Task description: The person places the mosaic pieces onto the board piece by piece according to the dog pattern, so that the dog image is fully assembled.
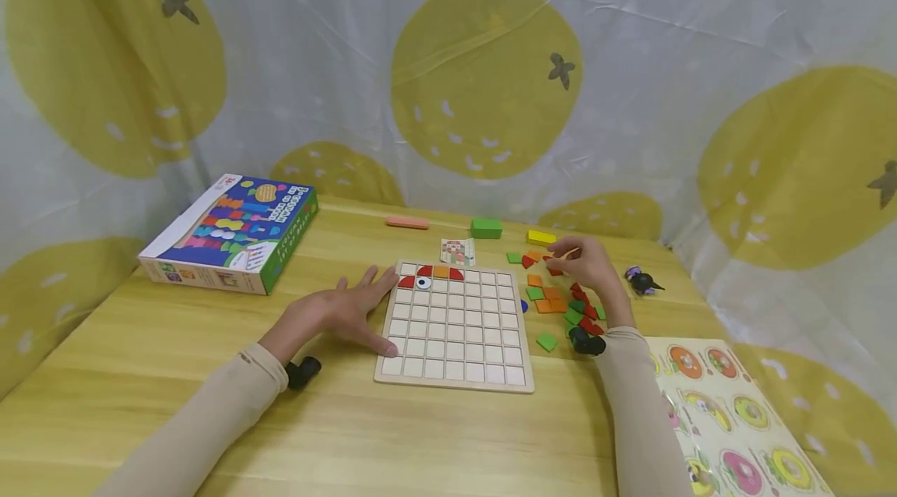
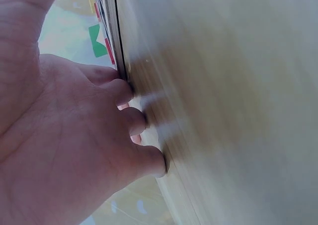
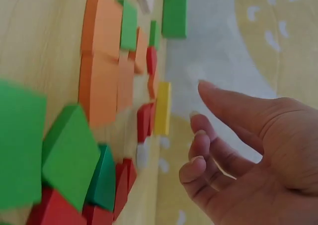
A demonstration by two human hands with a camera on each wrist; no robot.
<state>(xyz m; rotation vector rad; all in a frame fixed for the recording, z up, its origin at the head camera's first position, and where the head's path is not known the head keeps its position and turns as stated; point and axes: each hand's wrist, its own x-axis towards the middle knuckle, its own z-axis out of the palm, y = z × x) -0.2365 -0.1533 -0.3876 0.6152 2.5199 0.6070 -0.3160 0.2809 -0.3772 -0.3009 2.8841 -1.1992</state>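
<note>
A wooden grid board (image 1: pixel 444 329) lies on the table; red pieces (image 1: pixel 456 274), an orange square (image 1: pixel 441 272) and a round eye piece (image 1: pixel 423 283) sit in its upper left cells. My left hand (image 1: pixel 350 314) rests spread along the board's left side, thumb on its lower left corner. In the left wrist view, its fingertips touch the wooden surface. My right hand (image 1: pixel 587 267) hovers over loose orange squares (image 1: pixel 552 300), green pieces (image 1: pixel 546 341) and red pieces (image 1: pixel 589 324). Its fingers are loosely bent, apart from the thumb, with nothing between them in the right wrist view.
Behind the board lie a small pattern card (image 1: pixel 458 252), a pink stick (image 1: pixel 407 223), a green block (image 1: pixel 487 228) and a yellow block (image 1: pixel 541 237). A toy box (image 1: pixel 231 228) is at left. At right are a picture sheet (image 1: pixel 736 419) and a dark object (image 1: pixel 643 281).
</note>
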